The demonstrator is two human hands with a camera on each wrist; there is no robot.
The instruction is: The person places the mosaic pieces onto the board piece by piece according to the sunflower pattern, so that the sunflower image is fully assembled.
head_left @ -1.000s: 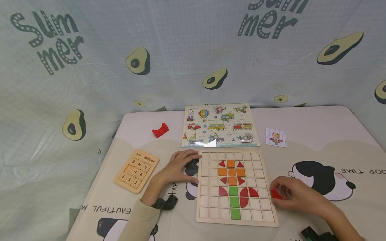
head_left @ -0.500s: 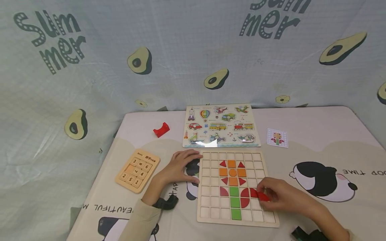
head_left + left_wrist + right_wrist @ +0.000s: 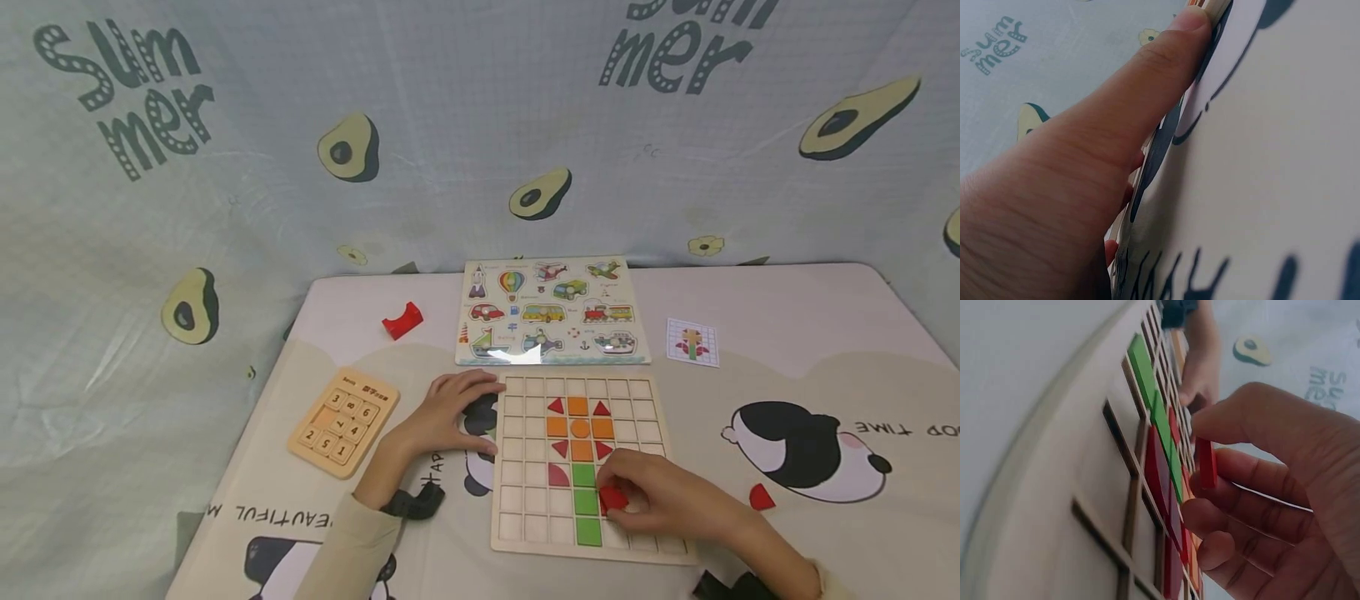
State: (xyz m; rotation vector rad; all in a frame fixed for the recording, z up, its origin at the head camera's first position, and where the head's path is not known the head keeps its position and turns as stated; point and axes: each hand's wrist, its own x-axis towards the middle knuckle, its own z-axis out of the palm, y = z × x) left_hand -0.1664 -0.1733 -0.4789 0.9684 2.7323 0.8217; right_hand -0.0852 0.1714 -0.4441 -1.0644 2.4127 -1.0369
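A wooden grid board (image 3: pixel 521 546) lies on the table with orange, green and red pieces set in its cells. Between thumb and fingertips, my right hand (image 3: pixel 667 496) pinches a red quarter-circle piece (image 3: pixel 1206 464) above the board, just right of the green squares (image 3: pixel 585 502). That hand covers the board's lower right cells in the head view; the right wrist view shows red pieces (image 3: pixel 1159 469) lying in them. My left hand (image 3: pixel 438 417) touches the board's left edge, thumb and fingers spread apart. Another red quarter-circle (image 3: pixel 761 497) lies on the cloth to the right.
Behind the board lies a vehicle picture puzzle (image 3: pixel 551 312). A small pattern card (image 3: pixel 692 342) is at the back right. On the left are a wooden number slide puzzle (image 3: pixel 344 422) and a red arch-shaped block (image 3: pixel 403 321).
My right hand has carried the red quarter-circle left from beside the board to above the cells near the green squares, uncovering another red piece on the cloth. My left hand stays at the edge.
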